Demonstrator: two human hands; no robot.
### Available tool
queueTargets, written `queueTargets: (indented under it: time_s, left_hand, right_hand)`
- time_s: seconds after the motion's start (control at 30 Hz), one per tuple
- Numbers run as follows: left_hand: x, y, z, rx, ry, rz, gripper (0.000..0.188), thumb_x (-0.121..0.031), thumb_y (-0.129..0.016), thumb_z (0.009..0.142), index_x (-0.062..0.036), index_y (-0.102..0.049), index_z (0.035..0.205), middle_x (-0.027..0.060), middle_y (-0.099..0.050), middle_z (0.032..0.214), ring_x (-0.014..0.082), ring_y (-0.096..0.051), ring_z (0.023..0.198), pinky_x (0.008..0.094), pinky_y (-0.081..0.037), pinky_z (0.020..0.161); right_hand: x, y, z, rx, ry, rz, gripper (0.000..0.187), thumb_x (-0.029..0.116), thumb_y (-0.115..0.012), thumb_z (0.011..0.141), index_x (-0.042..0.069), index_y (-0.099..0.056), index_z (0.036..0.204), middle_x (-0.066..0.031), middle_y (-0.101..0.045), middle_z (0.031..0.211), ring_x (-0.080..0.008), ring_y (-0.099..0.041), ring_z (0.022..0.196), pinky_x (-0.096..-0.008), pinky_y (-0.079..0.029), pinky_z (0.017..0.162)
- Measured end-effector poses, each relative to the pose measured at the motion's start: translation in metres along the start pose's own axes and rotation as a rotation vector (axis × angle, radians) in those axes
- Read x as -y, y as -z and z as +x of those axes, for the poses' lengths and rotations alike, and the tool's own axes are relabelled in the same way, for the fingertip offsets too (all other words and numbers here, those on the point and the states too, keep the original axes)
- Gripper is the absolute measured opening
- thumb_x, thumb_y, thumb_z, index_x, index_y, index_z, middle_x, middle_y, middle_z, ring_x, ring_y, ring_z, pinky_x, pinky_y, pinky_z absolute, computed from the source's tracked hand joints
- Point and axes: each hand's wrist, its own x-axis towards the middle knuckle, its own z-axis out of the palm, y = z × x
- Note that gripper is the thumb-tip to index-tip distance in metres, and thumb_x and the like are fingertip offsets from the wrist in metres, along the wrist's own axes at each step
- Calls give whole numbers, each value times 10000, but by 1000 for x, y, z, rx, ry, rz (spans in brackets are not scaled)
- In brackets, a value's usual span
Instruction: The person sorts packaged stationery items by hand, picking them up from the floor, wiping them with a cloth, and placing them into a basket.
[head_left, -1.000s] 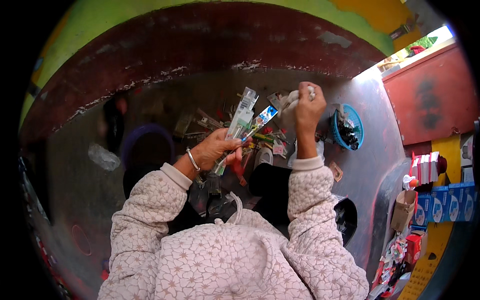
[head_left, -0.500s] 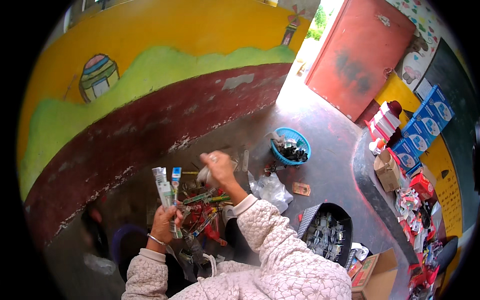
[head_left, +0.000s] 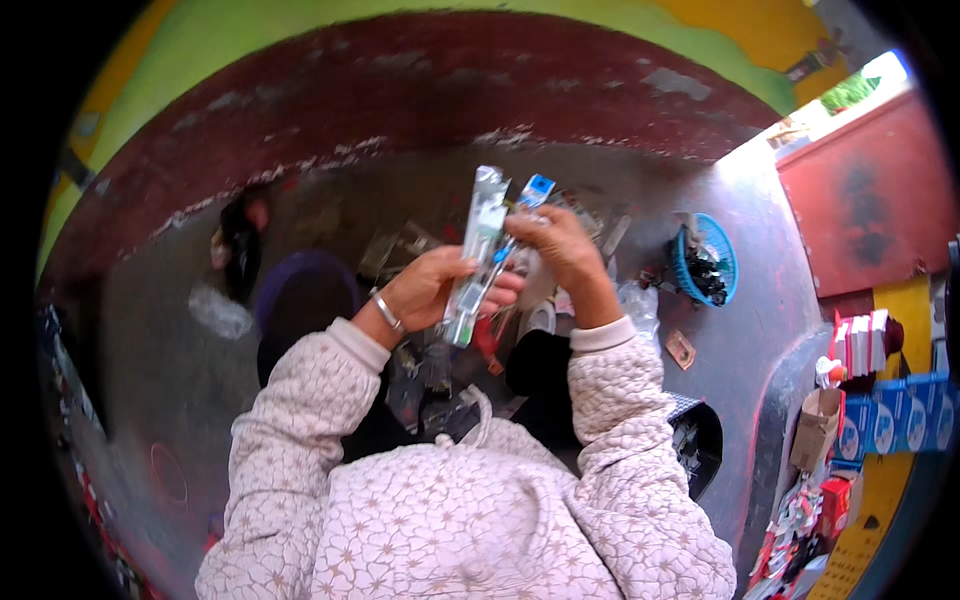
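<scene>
My left hand (head_left: 430, 285) is closed around several long, narrow packets (head_left: 470, 275) of clear and silvery plastic, held up at a slant in front of me. My right hand (head_left: 572, 255) pinches beside a slim packet with a blue top (head_left: 537, 190), which leans against the others; the small contents are too blurred to name. A pale, see-through patch shows below the right palm, and I cannot tell what it is. Beneath both hands, a mixed heap of plastic pieces and packaging lies on the floor, with a red piece (head_left: 486, 345) showing.
A blue basket (head_left: 733, 255) with dark items stands right of my hands, near a crumpled clear bag (head_left: 640, 305) and a small brown card (head_left: 680, 349). A black bin (head_left: 708, 450) sits by my right elbow. Another clear bag (head_left: 220, 311) and a purple tub (head_left: 300, 262) are at left.
My right hand has come from apart, at the right, to the packets in my left hand. The view has turned, so the wall now runs across the top.
</scene>
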Motion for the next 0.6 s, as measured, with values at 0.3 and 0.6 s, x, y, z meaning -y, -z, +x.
queueTargets:
  time_s: [0.3, 0.6]
  left_hand:
    - [-3, -3, 2, -106, 36, -26, 449, -162, -589, 824, 68, -419, 1171, 236, -569, 1054, 232, -639, 846, 290, -545, 711]
    - [1, 1, 3, -119, 26, 194, 341, -133, -578, 830, 42, -454, 1096, 175, -618, 934, 140, -637, 719, 214, -538, 597]
  right_hand:
    - [2, -3, 8, 56, -69, -86, 215, 146, -672, 756, -29, -608, 862, -69, -623, 756, -116, -575, 634, -240, -463, 583]
    - [11, 19, 25, -312, 148, 162, 141, 103, -648, 739, -14, -609, 807, -77, -601, 707, -142, -574, 626, -256, -458, 586]
